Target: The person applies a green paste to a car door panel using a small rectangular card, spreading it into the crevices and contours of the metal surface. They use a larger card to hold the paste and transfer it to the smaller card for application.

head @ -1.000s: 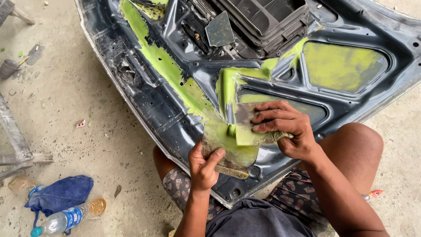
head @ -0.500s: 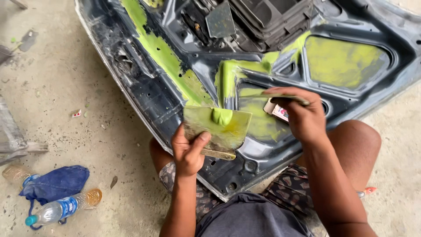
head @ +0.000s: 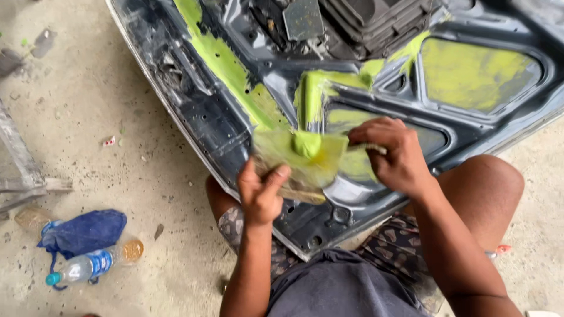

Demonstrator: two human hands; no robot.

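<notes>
One flat board (head: 305, 167) bearing one putty lump (head: 306, 144) is gripped by the left hand (head: 261, 194); one thin spreader (head: 367, 149) is pinched by the right hand (head: 393, 152).

panel (head: 194, 111) - glossy dark metal | putty (head: 306, 142) - wet, smooth | floor (head: 117, 194) - rough concrete

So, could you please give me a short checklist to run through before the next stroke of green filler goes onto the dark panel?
1. Mixing board held firmly: ok, the left hand grips its lower edge.
2. Filler on the board: ok, a green blob sits near its middle.
3. Spreader in hand: cannot tell, the right hand is closed over something, only a thin pale edge shows.
4. Spreader loaded: cannot tell, its blade is hidden.
5. Dark panel steady: ok, it rests on the person's legs and the ground.
6. Plastic bottle out of the way: ok, it lies on the ground apart from the panel.
</notes>
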